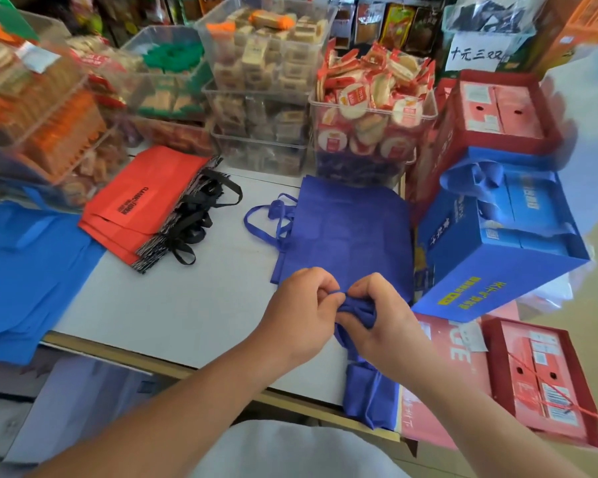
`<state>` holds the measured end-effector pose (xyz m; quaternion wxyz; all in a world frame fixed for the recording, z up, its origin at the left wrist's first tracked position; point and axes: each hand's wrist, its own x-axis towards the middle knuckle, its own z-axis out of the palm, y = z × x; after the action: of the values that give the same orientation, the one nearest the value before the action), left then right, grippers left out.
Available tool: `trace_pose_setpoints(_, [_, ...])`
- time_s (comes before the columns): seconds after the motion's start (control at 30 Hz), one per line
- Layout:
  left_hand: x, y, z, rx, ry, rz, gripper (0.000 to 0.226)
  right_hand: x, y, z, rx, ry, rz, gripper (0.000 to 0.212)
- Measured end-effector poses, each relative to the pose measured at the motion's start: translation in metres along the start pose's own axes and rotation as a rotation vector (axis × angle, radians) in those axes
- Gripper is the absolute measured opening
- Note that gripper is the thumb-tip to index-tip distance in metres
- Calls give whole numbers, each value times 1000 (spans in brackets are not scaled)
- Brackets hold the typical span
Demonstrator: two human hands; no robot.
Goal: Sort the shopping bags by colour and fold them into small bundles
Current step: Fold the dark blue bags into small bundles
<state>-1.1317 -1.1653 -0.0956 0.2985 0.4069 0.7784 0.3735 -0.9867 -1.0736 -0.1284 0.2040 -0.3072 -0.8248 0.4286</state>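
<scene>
Shop bench [194, 305] crowded with snack tubs [370, 132] sits under the left hand [301, 305] and right hand [384, 319], both pinching a bunched blue bag [366, 395] between them, its tail hanging over the near edge below the wrists, so a slack grip could let it unroll and slide off

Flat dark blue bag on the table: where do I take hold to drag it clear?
Pinch the handle loops at its left edge, coming from the left over the bare table. They lie loose beyond the dark blue bag; its right edge sits tight beside the blue box.
</scene>
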Motion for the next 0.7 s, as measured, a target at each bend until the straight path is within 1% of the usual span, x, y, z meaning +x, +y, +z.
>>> trace_pose_setpoints(0.07, [5, -7, -6, -70, 26, -67, 8, 1, 1, -2, 5, 27, -53, 34])
trace_pose_setpoints(0.17, [10, -18, -14, -68, 40, -118, 11, -6, 3, -3, 25, 108, -7, 35])
trace_pose_setpoints(0.27, [10, -20, -14, 7, -26, -132, 14, -13, 8, 4, -53, 116, -75, 23])
trace_pose_setpoints(0.33, [8, -16, -12, 40, -50, -128, 16, -13, 10, 9, -85, 124, -137, 19])
trace_pose_setpoints(0.37, [6, -12, -10, 56, -52, -109, 17, -12, 10, 10, -94, 126, -153, 20])
trace_pose_setpoints(0.43, [4, -5, -6, 80, -45, -55, 16, -10, 9, 13, -90, 124, -146, 20])
trace_pose_setpoints(0.5, [3, -5, -4, 54, -44, -21, 16, -10, 8, 12, -59, 120, -55, 19])
trace_pose_setpoints(0.57, [4, -12, -7, 59, -54, 37, 17, -10, 7, 7, -15, 53, 82, 19])
trace_pose_setpoints(0.63, [6, -26, -11, 65, -92, 91, 13, -13, 8, 3, 91, -5, 186, 14])
trace_pose_setpoints(0.67, [5, -31, -13, -5, -136, 94, 13, -14, 8, 2, 163, -3, 223, 13])
trace_pose_setpoints(0.7, [3, -33, -14, -121, -194, 62, 18, -15, 8, 2, 240, 15, 257, 13])
